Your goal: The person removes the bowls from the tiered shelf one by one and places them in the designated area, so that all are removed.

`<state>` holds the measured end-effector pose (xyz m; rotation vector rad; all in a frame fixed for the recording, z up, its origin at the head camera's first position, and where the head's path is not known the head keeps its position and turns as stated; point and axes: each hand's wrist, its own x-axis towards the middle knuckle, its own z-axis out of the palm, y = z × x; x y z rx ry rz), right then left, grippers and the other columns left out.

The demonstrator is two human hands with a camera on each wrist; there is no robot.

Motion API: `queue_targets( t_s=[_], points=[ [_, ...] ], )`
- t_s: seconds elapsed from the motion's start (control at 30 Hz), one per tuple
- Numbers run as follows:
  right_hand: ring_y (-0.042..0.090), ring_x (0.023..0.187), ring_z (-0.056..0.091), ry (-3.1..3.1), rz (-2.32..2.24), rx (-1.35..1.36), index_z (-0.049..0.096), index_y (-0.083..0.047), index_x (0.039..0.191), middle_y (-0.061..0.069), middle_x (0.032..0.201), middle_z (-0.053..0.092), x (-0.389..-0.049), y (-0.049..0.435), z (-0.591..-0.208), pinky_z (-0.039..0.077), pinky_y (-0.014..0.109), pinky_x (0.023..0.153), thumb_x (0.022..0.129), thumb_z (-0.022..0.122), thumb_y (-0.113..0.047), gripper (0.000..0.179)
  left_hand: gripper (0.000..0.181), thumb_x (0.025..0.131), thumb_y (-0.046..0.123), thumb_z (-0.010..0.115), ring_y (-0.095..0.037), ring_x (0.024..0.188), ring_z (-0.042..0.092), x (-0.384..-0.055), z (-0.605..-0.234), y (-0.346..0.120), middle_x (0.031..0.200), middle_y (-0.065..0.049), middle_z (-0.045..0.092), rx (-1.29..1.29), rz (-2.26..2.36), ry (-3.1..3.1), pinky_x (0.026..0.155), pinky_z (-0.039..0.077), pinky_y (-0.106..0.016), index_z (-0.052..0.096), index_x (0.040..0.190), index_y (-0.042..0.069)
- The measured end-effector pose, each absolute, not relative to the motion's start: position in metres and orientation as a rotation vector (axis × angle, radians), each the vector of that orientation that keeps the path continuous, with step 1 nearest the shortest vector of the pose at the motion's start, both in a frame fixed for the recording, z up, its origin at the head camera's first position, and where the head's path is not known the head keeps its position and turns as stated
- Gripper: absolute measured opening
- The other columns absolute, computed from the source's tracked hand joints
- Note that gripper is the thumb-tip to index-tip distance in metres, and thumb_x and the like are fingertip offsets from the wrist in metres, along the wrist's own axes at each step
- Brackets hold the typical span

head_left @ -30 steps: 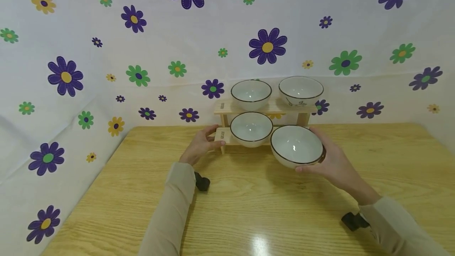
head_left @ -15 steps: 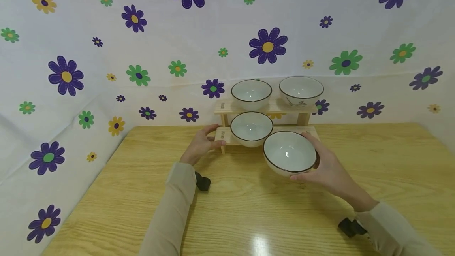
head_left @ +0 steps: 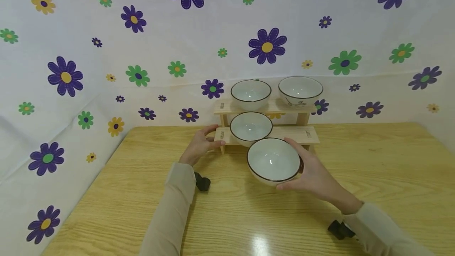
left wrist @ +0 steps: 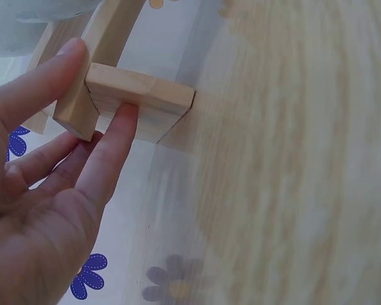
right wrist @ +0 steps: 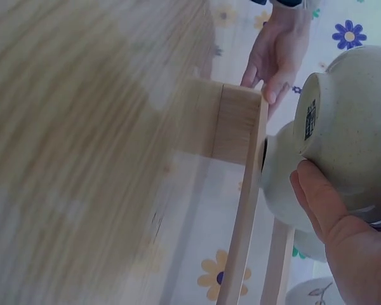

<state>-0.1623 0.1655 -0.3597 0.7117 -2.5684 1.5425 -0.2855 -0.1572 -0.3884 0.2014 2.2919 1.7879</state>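
Observation:
My right hand grips a white bowl with a dark rim by its right side, in front of the two-tier wooden rack. Seen from the right wrist, the bowl's foot ring carries a dark stamp, and the bowl is clear of the rack's board. At the rack's left end, my left hand holds the lower board, thumb on top. One fingertip touches the leg in the left wrist view. Another bowl sits on the lower tier's left half, partly overlapped by the held one.
On the upper tier stand two more dark-rimmed bowls, a left one and a right one with a leaf pattern. A wood-grain table lies beneath the rack. Behind hangs a white cloth printed with flowers.
My right hand has carried the bowl leftward and toward me, off the front of the lower tier's right half, which now shows bare. My left hand stays at the rack's end.

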Motion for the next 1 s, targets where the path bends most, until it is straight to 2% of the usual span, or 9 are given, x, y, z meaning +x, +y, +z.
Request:
queue_targets(
  t_s=[0.1,0.33,0.43,0.53,0.63,1.0],
  points=[
    [0.048,0.122,0.056,-2.564,1.56,0.756,0.027,0.008,0.157,0.034,0.147,0.042,-0.162,0.16,-0.361,0.058,0.033,0.092,0.066,0.099,-0.009,0.118,0.073,0.095,0.0,0.072,-0.041,0.136,0.051,-0.286,-0.388,-0.157,0.164,-0.015,0.034,0.188,1.782,2.304,0.11,0.048,-0.051,0.037,0.159,0.005],
    [0.047,0.121,0.057,-2.575,1.501,0.824,0.032,0.011,0.154,0.034,0.145,0.047,-0.165,0.147,-0.366,0.059,0.043,0.092,0.062,0.101,-0.012,0.117,0.072,0.095,-0.001,0.071,-0.041,0.139,0.049,-0.287,-0.387,-0.155,0.166,-0.015,0.03,0.159,1.804,2.278,0.11,0.048,-0.05,0.038,0.158,0.007],
    [0.05,0.123,0.055,-2.569,1.482,0.863,0.033,0.013,0.153,0.035,0.146,0.047,-0.165,0.141,-0.367,0.057,0.053,0.096,0.06,0.101,-0.013,0.118,0.072,0.096,-0.002,0.07,-0.041,0.141,0.046,-0.287,-0.388,-0.155,0.167,-0.015,0.028,0.146,1.817,2.258,0.111,0.047,-0.051,0.037,0.159,0.006],
    [0.051,0.127,0.053,-2.569,1.47,0.895,0.033,0.013,0.153,0.034,0.147,0.047,-0.166,0.135,-0.368,0.05,0.064,0.101,0.06,0.102,-0.014,0.119,0.072,0.095,-0.003,0.07,-0.042,0.143,0.043,-0.287,-0.389,-0.155,0.167,-0.015,0.027,0.128,1.83,2.239,0.112,0.046,-0.052,0.037,0.159,0.007],
    [0.053,0.129,0.051,-2.575,1.455,0.922,0.035,0.011,0.153,0.034,0.148,0.047,-0.166,0.13,-0.369,0.045,0.071,0.102,0.059,0.102,-0.016,0.118,0.072,0.096,-0.002,0.07,-0.042,0.145,0.041,-0.288,-0.388,-0.155,0.168,-0.015,0.026,0.113,1.835,2.221,0.113,0.045,-0.051,0.037,0.159,0.008],
    [0.051,0.127,0.054,-2.597,1.456,1.01,0.035,0.015,0.15,0.036,0.147,0.047,-0.169,0.113,-0.371,0.048,0.066,0.102,0.061,0.101,-0.02,0.117,0.072,0.096,-0.004,0.069,-0.041,0.142,0.045,-0.29,-0.392,-0.157,0.168,-0.013,0.027,0.105,1.865,2.172,0.111,0.047,-0.048,0.037,0.159,0.009]
  ],
)
